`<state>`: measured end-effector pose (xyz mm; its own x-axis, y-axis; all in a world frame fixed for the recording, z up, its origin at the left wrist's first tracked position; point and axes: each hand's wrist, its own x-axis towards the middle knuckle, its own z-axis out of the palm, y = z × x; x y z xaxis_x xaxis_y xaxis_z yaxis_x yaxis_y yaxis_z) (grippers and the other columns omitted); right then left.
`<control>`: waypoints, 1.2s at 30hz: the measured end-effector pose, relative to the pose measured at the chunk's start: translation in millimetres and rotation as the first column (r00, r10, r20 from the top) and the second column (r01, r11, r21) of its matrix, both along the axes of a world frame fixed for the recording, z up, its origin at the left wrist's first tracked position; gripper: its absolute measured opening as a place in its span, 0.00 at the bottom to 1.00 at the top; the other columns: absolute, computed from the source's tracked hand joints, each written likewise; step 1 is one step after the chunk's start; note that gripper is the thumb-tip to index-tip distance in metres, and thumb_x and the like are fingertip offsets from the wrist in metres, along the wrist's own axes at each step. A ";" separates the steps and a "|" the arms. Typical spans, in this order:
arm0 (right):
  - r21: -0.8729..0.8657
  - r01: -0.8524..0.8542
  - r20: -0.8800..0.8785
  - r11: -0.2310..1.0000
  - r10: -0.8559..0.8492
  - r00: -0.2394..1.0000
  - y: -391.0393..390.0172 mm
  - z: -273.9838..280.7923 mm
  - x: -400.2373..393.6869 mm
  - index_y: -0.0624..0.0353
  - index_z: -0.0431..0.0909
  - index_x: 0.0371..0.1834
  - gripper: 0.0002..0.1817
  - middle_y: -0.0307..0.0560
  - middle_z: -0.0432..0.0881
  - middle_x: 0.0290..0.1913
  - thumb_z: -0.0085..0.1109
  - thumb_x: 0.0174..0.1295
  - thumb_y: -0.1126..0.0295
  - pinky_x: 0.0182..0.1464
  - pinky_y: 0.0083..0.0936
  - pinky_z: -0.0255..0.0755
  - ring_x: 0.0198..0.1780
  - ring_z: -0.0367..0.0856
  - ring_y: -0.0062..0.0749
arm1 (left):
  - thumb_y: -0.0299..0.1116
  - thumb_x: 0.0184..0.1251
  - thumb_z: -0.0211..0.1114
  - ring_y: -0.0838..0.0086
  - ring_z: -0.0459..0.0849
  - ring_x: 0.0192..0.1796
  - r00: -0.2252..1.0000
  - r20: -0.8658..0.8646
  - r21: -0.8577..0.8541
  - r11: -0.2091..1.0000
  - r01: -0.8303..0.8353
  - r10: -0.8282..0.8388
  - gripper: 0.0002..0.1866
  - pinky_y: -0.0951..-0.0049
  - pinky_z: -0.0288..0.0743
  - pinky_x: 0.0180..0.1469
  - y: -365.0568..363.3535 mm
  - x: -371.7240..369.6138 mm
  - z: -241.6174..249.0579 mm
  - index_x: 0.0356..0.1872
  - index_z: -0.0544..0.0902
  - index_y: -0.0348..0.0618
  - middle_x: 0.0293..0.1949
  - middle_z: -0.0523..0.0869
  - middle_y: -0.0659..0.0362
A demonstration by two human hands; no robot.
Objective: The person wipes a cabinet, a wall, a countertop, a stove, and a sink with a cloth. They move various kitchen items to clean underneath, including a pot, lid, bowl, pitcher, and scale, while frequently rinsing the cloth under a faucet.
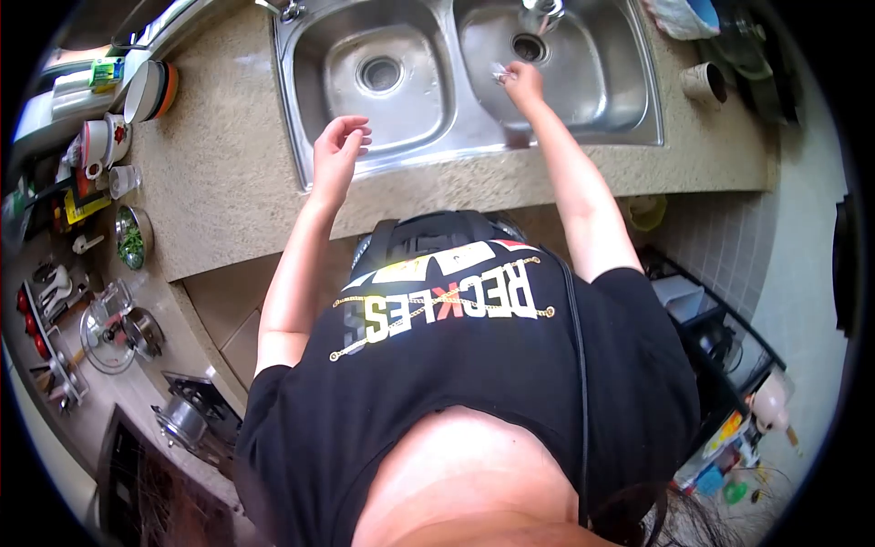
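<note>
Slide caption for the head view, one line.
Double-basin sink from above: right hand holds a small shiny object over the right basin; left hand hovers empty.

The left forearm (305,239) and right forearm (576,173) reach forward, well apart. The left grip (343,148) is relaxed, fingers loosely curled inward; the right grip (521,84), farther forward, turns inward, its fingers pinched.
</note>
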<state>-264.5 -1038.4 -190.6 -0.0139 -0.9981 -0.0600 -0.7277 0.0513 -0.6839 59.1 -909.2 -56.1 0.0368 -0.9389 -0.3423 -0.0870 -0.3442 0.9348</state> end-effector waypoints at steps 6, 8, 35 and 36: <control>0.477 -0.206 0.809 0.854 -0.336 0.483 -17.1 31.0 -67.1 0.54 0.78 0.39 0.07 0.36 0.80 0.36 0.59 0.60 0.67 0.41 0.27 0.72 0.39 0.77 0.24 | 0.27 0.56 0.58 0.73 0.82 0.37 0.909 0.412 -0.245 0.954 0.171 -0.057 0.17 0.73 0.75 0.43 -89.9 -68.3 -15.7 0.48 0.78 0.42 0.37 0.83 0.55; 0.505 -0.299 0.834 0.810 -0.369 0.411 -17.3 46.5 -75.0 0.53 0.77 0.42 0.09 0.34 0.79 0.36 0.58 0.61 0.66 0.42 0.27 0.72 0.39 0.77 0.22 | 0.29 0.54 0.59 0.63 0.82 0.43 0.807 0.591 -0.342 0.913 0.221 0.026 0.20 0.68 0.74 0.49 -124.6 -81.0 -11.9 0.52 0.76 0.42 0.42 0.82 0.50; 0.436 -0.051 0.815 0.898 -0.371 0.444 -55.0 60.1 -3.3 0.63 0.77 0.43 0.10 0.39 0.80 0.38 0.56 0.58 0.77 0.40 0.21 0.69 0.38 0.75 0.20 | 0.31 0.50 0.64 0.46 0.57 0.68 0.113 0.994 -0.055 0.901 0.431 0.006 0.41 0.57 0.56 0.68 -242.7 -59.3 -24.5 0.68 0.58 0.47 0.70 0.56 0.52; 0.458 -0.055 0.817 0.887 -0.396 0.419 -54.4 58.9 -1.8 0.63 0.78 0.43 0.10 0.39 0.80 0.37 0.56 0.58 0.77 0.40 0.20 0.69 0.38 0.75 0.19 | 0.32 0.50 0.66 0.46 0.56 0.69 0.114 0.991 -0.109 0.908 0.405 0.068 0.42 0.57 0.55 0.69 -235.2 -69.5 -23.5 0.68 0.57 0.43 0.70 0.56 0.52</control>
